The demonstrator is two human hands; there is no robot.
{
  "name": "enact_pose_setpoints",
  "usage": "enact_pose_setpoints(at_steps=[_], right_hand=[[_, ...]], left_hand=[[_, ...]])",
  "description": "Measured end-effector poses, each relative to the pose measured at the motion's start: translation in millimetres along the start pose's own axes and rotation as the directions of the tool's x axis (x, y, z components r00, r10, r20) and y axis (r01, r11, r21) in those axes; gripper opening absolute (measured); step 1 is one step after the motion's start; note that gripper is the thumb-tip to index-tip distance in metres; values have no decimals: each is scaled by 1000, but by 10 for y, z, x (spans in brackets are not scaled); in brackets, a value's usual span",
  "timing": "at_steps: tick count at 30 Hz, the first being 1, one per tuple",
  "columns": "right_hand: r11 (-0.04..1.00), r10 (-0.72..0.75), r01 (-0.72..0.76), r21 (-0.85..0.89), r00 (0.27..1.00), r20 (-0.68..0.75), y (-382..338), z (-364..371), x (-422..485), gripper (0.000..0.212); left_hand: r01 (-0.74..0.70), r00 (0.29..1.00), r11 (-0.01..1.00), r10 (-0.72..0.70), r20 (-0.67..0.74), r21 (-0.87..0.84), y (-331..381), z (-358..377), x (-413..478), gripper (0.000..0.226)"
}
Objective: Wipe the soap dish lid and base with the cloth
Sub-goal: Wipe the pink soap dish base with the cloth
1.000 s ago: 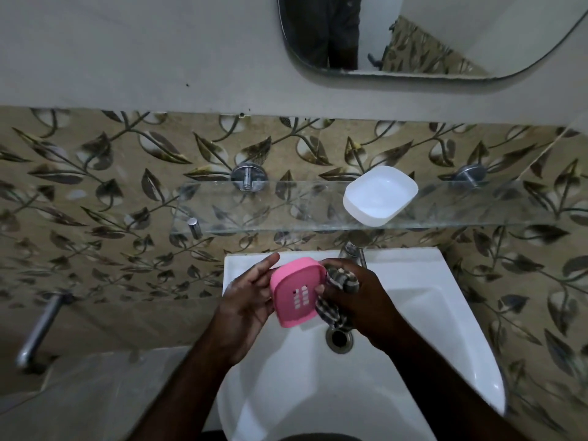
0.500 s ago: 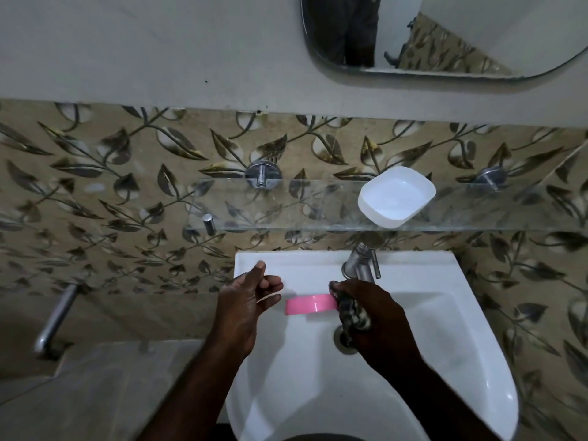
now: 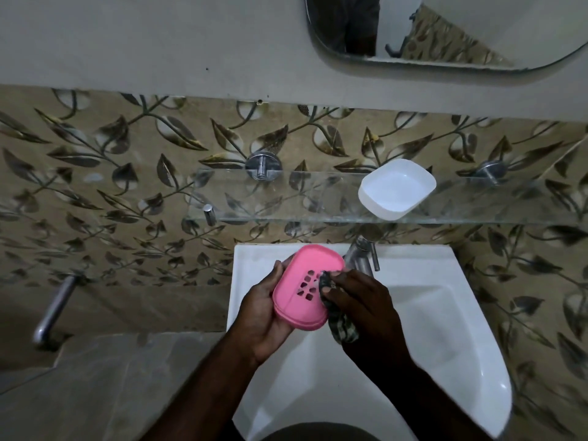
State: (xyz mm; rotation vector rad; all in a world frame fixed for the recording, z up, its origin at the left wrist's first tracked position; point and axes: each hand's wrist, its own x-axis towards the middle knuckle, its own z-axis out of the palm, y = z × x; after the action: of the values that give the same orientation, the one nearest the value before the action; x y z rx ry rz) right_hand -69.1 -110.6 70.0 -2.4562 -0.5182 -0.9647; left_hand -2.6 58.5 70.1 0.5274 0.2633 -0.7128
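Change: the pink part (image 3: 307, 288), edge-on and clear of the left hand (image 3: 264, 310) half a second ago, now shows its slotted face.
Left hand: cups the pink part by its edges, over the sink (image 3: 445, 313).
Right hand (image 3: 366, 300): pinches the cloth (image 3: 342, 326) against the slots.
White part (image 3: 396, 189): on the shelf (image 3: 286, 198).
Handling: probably light, stiff plastic, slippery if wet; grip the rim.

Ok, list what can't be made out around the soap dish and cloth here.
Head view only:
cloth: mostly hidden inside the right hand.
pink soap dish piece: its other face is turned away; the left hand covers its left edge.
sink drain: behind the right hand.
mirror: cut off by the top edge.
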Motion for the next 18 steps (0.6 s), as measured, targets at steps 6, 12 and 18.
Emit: enact_pose_setpoints(at_steps=[6,12,18], right_hand=[[999,36,-36,3,999,20,-10,37,3,27],[998,63,-64,8,995,82,-15,44,-22,35],[940,293,-317,128,940,173,4,-83,188,32]], left_hand=[[-65,992,998,63,106,9,35,36,-29,47],[-93,992,969,110,-63,231,16,-13,-46,52],[-277,932,534,351,89,799,-102,-123,-140,65]])
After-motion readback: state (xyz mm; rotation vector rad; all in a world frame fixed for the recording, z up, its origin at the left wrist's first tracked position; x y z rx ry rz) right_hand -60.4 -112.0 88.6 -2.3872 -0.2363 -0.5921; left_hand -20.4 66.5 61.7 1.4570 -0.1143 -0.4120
